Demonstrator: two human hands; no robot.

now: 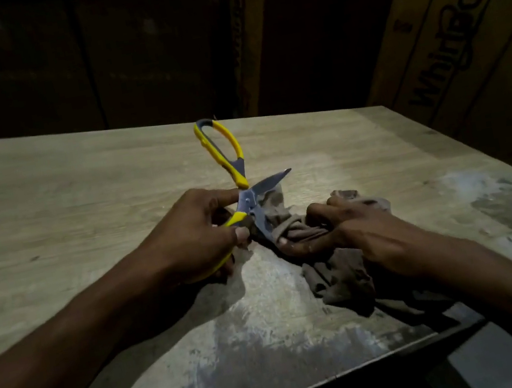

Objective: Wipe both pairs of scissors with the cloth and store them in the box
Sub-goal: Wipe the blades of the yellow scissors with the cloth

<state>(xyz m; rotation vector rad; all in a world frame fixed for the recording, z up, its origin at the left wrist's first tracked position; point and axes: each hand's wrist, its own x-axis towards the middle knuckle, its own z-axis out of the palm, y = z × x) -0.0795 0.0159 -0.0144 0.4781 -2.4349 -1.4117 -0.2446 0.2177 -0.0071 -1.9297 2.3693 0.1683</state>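
Centre of frame, over a worn wooden tabletop (74, 178): yellow-and-grey scissors (246, 202) held wide open, one handle loop raised toward the upper middle, the other buried in the left hand (197, 235). Left hand's fingers and thumb curled round that lower handle, thumb tip pressed near the pivot screw. One steel blade pointing right and slightly up, bare; the other angled down to the lower right, its length lying against a crumpled brown cloth (329, 269). Right hand (349, 228), just right of centre, bunched over the cloth, fingers curled into its folds and pinching fabric up against the lower blade. Rest of the cloth trailing toward the lower right, draped to the table's near edge. Pale scuffed patches on the table surface across the lower middle and right. In the dim upper right, a tall cardboard carton (457, 21) printed with "Whirlpool" lettering, leaning behind the table. Only one pair of scissors in view; storage box not in view.
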